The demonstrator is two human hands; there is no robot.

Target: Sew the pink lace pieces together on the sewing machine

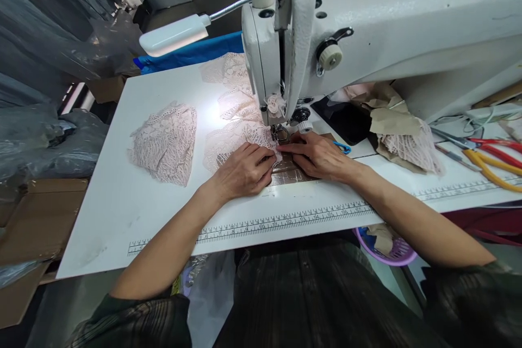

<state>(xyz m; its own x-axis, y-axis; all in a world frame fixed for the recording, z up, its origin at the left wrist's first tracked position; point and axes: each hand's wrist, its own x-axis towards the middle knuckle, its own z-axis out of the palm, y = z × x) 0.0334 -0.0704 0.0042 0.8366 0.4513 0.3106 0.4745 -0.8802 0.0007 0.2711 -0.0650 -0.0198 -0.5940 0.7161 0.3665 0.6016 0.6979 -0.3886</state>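
My left hand (247, 170) rests on a pale pink lace piece (224, 138), fingers bent and closed on its near edge. The lace runs under the presser foot (277, 131) of a white sewing machine (367, 16). From the other side, my right hand (320, 156) reaches in with its index finger stretched to the lace's right edge. Its other fingers are apart and bent over the metal plate (291, 171). A blue loop (342, 147) shows behind the right hand; whether the hand touches it is hidden.
A lace cup-shaped piece (165, 144) lies left on the white table (101, 201). More lace (236, 72) lies behind the needle. At right are a dark flat object (342, 119), brown paper with lace (397, 130) and scissors (489, 160). A lamp (175, 35) overhangs the table; a purple basket (402, 255) stands below.
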